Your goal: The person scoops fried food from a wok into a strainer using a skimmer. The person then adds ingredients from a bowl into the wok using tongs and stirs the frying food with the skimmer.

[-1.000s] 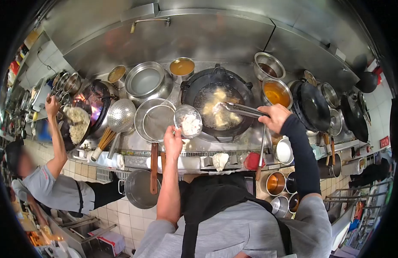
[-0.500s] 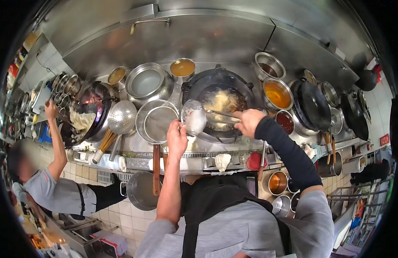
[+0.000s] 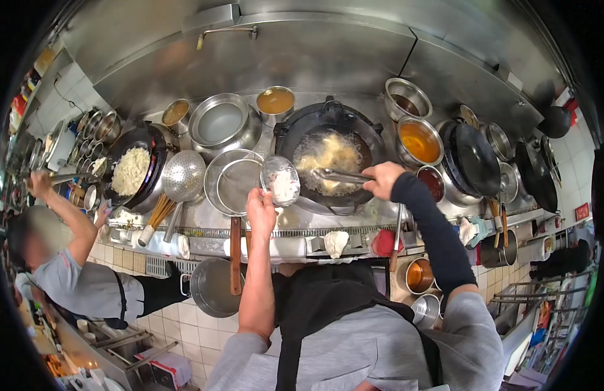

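**Bowl shifts left and tongs sink lower within half a second**

Head view: the bowl (image 3: pixel 273 167) of white pieces sits a little farther left than before, tipped toward the camera near the frame's centre. The left hand (image 3: pixel 261 207) grips its lower edge, fingers closed on the rim. The right hand (image 3: pixel 384 179) is clenched around metal tongs (image 3: pixel 346 176), whose tips hang over the bubbling wok (image 3: pixel 334 118), just beside the bowl; whether they pinch anything, I cannot tell. Pale food (image 3: pixel 329 155) fries mid-wok, with bare dark oil along its right side. The bowl overlaps the wok's left edge; close on its left stands a strainer (image 3: pixel 206 183), leaving little sideways room. Upper right of centre, an orange-liquid bowl (image 3: pixel 416 121) stands near the wok's rim. Far left, a co-worker's wok (image 3: pixel 153 152) has settled, food heaped inside.
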{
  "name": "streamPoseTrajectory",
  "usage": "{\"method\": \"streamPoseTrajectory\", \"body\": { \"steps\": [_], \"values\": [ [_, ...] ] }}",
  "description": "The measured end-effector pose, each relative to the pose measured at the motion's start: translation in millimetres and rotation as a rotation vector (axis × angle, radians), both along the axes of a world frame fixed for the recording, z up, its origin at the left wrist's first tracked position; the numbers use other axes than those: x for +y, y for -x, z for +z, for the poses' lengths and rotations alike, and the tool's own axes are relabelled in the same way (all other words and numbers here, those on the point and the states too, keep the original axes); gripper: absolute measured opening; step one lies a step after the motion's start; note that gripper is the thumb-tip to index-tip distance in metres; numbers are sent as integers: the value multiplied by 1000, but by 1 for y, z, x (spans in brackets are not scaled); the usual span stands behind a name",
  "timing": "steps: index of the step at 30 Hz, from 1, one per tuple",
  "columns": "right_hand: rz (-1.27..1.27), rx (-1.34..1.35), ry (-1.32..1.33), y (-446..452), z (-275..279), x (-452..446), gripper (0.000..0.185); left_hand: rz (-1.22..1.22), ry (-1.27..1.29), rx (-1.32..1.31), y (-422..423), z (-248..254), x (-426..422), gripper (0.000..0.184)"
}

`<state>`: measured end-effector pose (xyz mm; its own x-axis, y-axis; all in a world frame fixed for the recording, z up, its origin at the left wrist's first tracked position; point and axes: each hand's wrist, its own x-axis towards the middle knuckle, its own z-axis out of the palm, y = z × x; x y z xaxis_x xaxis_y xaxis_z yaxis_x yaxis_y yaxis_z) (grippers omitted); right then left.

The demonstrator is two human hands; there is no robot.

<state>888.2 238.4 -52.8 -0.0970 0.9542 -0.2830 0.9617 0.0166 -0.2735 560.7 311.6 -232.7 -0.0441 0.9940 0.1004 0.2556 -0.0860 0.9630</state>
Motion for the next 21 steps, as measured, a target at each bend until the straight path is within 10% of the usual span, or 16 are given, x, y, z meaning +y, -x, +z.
{"method": "streamPoseTrajectory", "body": {
  "steps": [3,21],
  "values": [
    [-41,-85,43,-9,-99,18,40,-22,67,-11,-2,22,-6,9],
    [163,23,-150,11,35,-26,32,-50,-48,104,-11,3,2,8]
  ]
}}
